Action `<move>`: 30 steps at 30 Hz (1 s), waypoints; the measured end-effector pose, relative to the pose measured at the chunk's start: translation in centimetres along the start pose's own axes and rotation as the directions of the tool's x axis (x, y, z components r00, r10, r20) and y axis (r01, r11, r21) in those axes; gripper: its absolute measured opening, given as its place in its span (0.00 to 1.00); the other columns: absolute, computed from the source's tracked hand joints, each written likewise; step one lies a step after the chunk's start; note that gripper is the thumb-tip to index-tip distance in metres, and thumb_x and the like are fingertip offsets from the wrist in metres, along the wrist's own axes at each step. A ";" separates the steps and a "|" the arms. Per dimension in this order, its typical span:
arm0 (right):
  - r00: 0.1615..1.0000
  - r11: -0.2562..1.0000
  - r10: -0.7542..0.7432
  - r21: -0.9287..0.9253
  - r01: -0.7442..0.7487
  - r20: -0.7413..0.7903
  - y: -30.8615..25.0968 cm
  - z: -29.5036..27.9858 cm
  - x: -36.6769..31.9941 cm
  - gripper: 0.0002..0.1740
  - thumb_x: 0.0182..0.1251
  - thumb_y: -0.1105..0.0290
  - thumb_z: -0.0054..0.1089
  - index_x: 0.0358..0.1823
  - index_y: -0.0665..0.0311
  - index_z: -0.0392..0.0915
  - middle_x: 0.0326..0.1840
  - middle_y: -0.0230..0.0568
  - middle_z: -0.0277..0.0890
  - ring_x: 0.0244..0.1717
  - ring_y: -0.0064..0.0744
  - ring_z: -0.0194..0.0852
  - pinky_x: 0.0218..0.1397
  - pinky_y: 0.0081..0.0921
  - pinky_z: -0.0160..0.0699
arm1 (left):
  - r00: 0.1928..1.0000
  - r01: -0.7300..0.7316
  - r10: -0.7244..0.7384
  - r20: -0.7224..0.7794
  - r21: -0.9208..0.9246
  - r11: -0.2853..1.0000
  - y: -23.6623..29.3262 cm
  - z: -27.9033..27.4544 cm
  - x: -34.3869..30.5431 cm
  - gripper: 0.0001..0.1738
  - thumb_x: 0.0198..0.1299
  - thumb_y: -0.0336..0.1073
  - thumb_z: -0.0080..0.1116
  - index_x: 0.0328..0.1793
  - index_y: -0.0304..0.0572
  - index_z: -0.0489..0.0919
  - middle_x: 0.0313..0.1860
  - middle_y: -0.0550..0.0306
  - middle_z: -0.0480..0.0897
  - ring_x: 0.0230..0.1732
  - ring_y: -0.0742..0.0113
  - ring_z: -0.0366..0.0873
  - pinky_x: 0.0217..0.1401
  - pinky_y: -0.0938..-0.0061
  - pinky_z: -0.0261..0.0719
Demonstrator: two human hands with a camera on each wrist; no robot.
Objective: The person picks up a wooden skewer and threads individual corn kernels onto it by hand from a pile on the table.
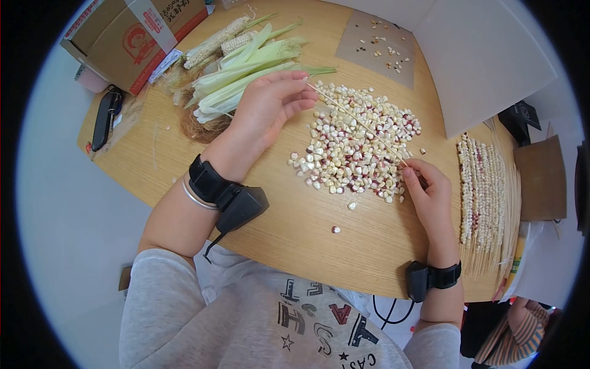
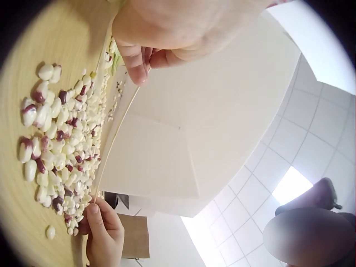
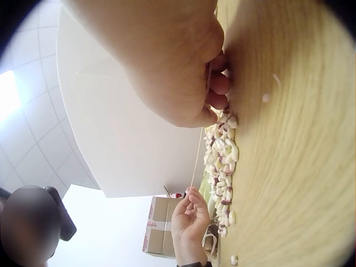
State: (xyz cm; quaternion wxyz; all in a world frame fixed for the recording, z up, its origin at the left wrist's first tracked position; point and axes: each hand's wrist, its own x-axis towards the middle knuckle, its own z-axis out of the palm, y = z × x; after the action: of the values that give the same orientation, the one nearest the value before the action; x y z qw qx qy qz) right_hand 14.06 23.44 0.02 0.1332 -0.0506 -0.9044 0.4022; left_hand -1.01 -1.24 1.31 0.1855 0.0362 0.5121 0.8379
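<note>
A thin bamboo skewer (image 1: pixel 351 115) spans the space between both hands, slanting over a spread of white, yellow and dark red corn kernels (image 1: pixel 353 154). My left hand (image 1: pixel 270 101) pinches its far end with thumb and fingertips, near the corn husks. At the near end, my right hand (image 1: pixel 430 190) grips the skewer low beside the kernels' right edge. The left wrist view shows the skewer (image 2: pixel 123 119) bowed slightly between the hands. In the right wrist view, the right hand's fingers (image 3: pixel 219 83) are curled close over the tabletop, and its grip is partly hidden.
Green corn husks (image 1: pixel 252 67) and corn cobs (image 1: pixel 215 43) lie at the back left before a cardboard box (image 1: pixel 135 46). Skewers threaded with kernels (image 1: pixel 482 190) lie at the right. A grey sheet (image 1: pixel 378 46) bears scattered kernels; a white panel (image 1: pixel 485 61) stands behind.
</note>
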 end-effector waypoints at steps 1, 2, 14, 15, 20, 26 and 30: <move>1.000 1.000 0.000 0.000 0.000 0.000 0.0 0.0 0.0 0.11 0.58 0.71 0.57 0.39 0.71 0.77 0.26 0.41 0.75 0.24 0.24 0.71 0.28 0.18 0.68 | 1.000 0.000 0.000 0.000 0.000 1.000 0.0 0.0 0.0 0.13 0.57 0.26 0.49 0.48 0.26 0.70 0.36 0.47 0.78 0.37 0.66 0.78 0.40 0.80 0.80; 1.000 1.000 -0.004 0.002 0.004 0.001 0.0 0.0 0.0 0.10 0.58 0.71 0.57 0.39 0.70 0.77 0.27 0.41 0.75 0.24 0.24 0.71 0.28 0.18 0.68 | 1.000 0.004 -0.004 0.011 -0.010 1.000 0.1 0.0 0.0 0.13 0.57 0.26 0.49 0.48 0.26 0.70 0.36 0.47 0.78 0.37 0.66 0.78 0.40 0.80 0.80; 1.000 1.000 0.004 0.008 -0.004 0.006 0.0 0.0 0.0 0.10 0.58 0.70 0.57 0.39 0.69 0.77 0.27 0.40 0.76 0.24 0.24 0.69 0.27 0.19 0.67 | 0.998 0.037 -0.038 -0.045 -0.027 0.999 0.0 -0.1 0.1 0.14 0.58 0.27 0.48 0.49 0.27 0.69 0.36 0.48 0.77 0.37 0.66 0.77 0.39 0.79 0.78; 1.000 1.000 0.005 0.007 -0.005 0.005 0.0 0.0 0.0 0.10 0.58 0.70 0.57 0.39 0.69 0.77 0.27 0.40 0.76 0.23 0.23 0.69 0.27 0.18 0.67 | 0.997 0.037 -0.039 -0.065 -0.026 0.999 -0.1 -0.2 0.1 0.13 0.58 0.27 0.48 0.49 0.28 0.69 0.35 0.50 0.77 0.36 0.68 0.76 0.39 0.79 0.77; 1.000 1.000 0.017 0.007 -0.017 0.009 0.0 0.0 0.0 0.11 0.58 0.70 0.57 0.39 0.69 0.77 0.27 0.40 0.76 0.23 0.22 0.69 0.27 0.18 0.67 | 0.998 0.023 -0.021 -0.057 0.037 0.999 -0.4 -0.3 0.3 0.13 0.60 0.29 0.47 0.49 0.29 0.70 0.32 0.55 0.76 0.32 0.73 0.73 0.36 0.81 0.73; 1.000 0.999 0.024 0.022 -0.025 0.007 0.0 0.0 0.0 0.10 0.58 0.70 0.57 0.39 0.70 0.77 0.27 0.39 0.76 0.23 0.22 0.69 0.27 0.17 0.67 | 0.998 0.059 -0.058 -0.006 0.043 0.997 -0.4 -0.4 0.3 0.13 0.62 0.30 0.45 0.49 0.29 0.70 0.32 0.57 0.76 0.31 0.74 0.72 0.35 0.82 0.73; 1.000 0.999 0.023 0.034 -0.024 0.012 -0.2 0.0 0.0 0.10 0.58 0.71 0.57 0.38 0.70 0.77 0.28 0.40 0.76 0.24 0.22 0.70 0.27 0.18 0.68 | 0.995 0.092 -0.093 0.028 0.037 0.995 -0.4 -0.3 0.3 0.14 0.63 0.31 0.42 0.50 0.28 0.70 0.32 0.56 0.76 0.32 0.73 0.72 0.36 0.81 0.73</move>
State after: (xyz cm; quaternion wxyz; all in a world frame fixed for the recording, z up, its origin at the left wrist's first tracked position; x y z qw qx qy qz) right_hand 14.09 23.27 0.18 0.1241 -0.0565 -0.8974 0.4196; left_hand -1.23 -1.23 0.83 0.2313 0.0282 0.5251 0.8185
